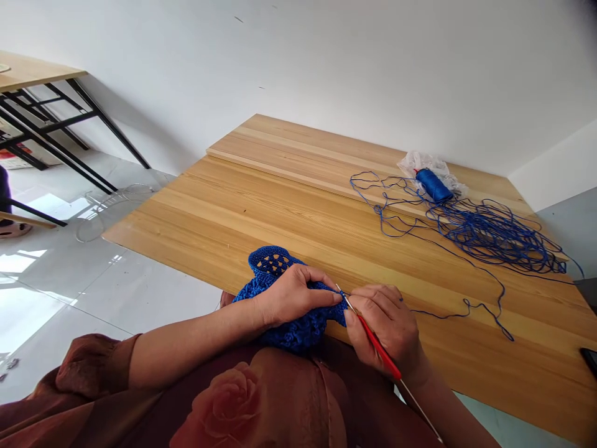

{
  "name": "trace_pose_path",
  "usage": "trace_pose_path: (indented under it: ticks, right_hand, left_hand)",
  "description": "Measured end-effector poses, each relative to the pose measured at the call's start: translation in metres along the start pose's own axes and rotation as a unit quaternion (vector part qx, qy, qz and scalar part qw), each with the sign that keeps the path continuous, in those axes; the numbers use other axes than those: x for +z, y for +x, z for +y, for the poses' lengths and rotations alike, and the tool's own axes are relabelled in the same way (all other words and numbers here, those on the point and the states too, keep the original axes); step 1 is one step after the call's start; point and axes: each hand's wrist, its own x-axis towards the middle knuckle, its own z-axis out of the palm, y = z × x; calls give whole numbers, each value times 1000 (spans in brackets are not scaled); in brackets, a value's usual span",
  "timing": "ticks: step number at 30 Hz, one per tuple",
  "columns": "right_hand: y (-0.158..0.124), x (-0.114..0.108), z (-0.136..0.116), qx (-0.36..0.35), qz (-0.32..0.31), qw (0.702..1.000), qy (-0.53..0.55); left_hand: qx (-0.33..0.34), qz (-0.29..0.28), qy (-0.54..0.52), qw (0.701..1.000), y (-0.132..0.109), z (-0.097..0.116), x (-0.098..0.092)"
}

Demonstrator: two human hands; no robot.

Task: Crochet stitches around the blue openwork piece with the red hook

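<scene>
My left hand (293,295) grips a blue crocheted piece (291,330) with an openwork mesh top, and the piece rests at the table's near edge. My right hand (382,323) holds a red crochet hook (377,345) whose thin metal tip enters the crochet near my left fingertips. A blue thread (466,309) runs from my right hand across the wooden table (280,211) to a loose tangle of blue thread (489,236). Behind that tangle lies a blue thread spool (433,185) on a clear plastic bag (415,163).
A raised wooden step runs along the table's far side, against a white wall (373,68). A black-legged table (46,112) stands at the left on a glossy white tile floor (125,292). A dark phone (588,361) lies at the right edge.
</scene>
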Motion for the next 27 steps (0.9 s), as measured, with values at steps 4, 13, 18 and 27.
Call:
trace_pose_path:
  ticks: [4,13,18,27]
  right_hand:
    - [0,-2,2,-17,10,998,-59]
    - [-9,4,6,-12,34,999,-37]
    - [-5,4,4,30,46,998,14]
    - [-9,-15,11,82,-43,984,155]
  left_hand:
    - [-28,20,-30,999,0,0,3]
    - [-79,17,-136,987,0,-1,3]
    - [-91,8,-145,985,0,2,0]
    - [-143,-25,-143,979,1,6,-10]
